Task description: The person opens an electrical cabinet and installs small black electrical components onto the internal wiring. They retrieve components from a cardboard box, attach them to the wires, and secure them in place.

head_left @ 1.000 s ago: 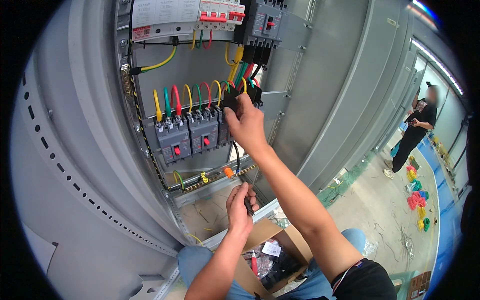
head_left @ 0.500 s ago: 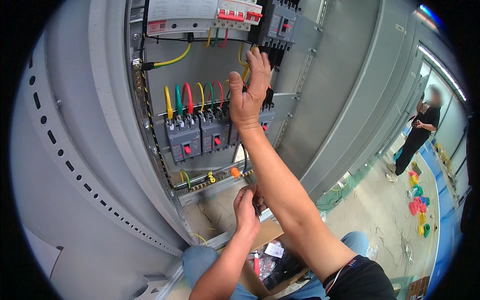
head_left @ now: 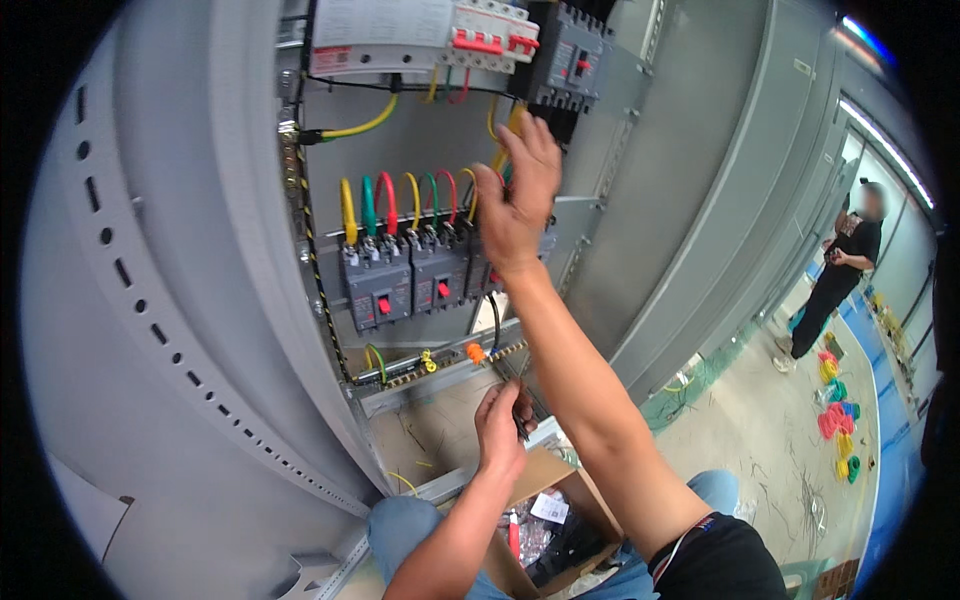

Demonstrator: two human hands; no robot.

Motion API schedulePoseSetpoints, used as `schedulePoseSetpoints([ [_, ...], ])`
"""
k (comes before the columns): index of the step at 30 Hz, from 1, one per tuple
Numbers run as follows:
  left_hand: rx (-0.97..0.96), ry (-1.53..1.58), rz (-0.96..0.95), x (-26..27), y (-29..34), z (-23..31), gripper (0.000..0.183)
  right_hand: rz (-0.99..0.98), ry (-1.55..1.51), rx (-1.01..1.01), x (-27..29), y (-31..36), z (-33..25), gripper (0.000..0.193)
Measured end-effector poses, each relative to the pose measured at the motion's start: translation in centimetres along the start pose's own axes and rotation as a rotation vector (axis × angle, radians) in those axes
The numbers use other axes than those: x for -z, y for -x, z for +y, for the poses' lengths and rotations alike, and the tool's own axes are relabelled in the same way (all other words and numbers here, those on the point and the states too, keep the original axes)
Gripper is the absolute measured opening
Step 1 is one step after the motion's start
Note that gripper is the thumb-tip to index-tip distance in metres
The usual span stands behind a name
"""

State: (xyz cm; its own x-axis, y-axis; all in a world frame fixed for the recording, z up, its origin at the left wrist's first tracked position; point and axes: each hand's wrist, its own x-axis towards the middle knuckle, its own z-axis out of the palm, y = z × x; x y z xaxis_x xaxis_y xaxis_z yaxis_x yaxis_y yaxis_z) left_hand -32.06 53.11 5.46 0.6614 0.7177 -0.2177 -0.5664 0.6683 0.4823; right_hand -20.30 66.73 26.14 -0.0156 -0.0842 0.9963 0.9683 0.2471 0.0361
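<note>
I face an open grey electrical cabinet point(head_left: 200, 300). My right hand point(head_left: 518, 195) is raised with fingers apart in front of yellow and green wires point(head_left: 497, 150), just below a large black breaker point(head_left: 575, 60); it holds nothing I can make out. Lower down, my left hand point(head_left: 500, 430) is closed on a thin black cable point(head_left: 496, 318) that hangs from behind the row of grey breakers point(head_left: 400, 285). Looped yellow, green and red wires point(head_left: 395, 200) feed the tops of those breakers. A small orange part point(head_left: 475, 352) sits on the rail under them.
A white breaker strip with red levers point(head_left: 480, 35) is at the cabinet top. An open cardboard box point(head_left: 545, 520) with small parts lies by my knees. Another person point(head_left: 838, 280) stands at the right, near coils of coloured wire point(head_left: 835, 415) on the floor.
My right hand has let go of the black cables by the breakers and risen toward the upper wires, fingers spreading. My left hand stays low on the black cable.
</note>
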Motion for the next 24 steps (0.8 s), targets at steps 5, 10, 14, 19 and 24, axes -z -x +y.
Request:
schedulePoseSetpoints([
  [5,-0.010,0.049,-0.003,-0.2,0.5,1.1,0.017,0.082,-0.115,0.039,3.4,-1.1,-1.8,0.047],
  [10,0.017,0.053,-0.017,-0.9,0.3,0.6,0.020,-0.121,0.245,0.067,-0.9,-0.3,1.5,0.054],
  [14,0.012,0.074,-0.017,0.1,-0.5,0.6,0.029,-0.210,0.076,0.026,1.5,0.6,0.6,0.059],
  [19,0.007,0.157,-0.024,-1.2,0.5,1.5,0.035,-0.791,-0.368,-0.058,14.1,7.0,-2.0,0.064],
  [24,0.185,0.028,-0.155,-0.7,0.3,-1.6,0.038,-1.176,-0.474,-0.527,24.7,11.9,-5.1,0.100],
])
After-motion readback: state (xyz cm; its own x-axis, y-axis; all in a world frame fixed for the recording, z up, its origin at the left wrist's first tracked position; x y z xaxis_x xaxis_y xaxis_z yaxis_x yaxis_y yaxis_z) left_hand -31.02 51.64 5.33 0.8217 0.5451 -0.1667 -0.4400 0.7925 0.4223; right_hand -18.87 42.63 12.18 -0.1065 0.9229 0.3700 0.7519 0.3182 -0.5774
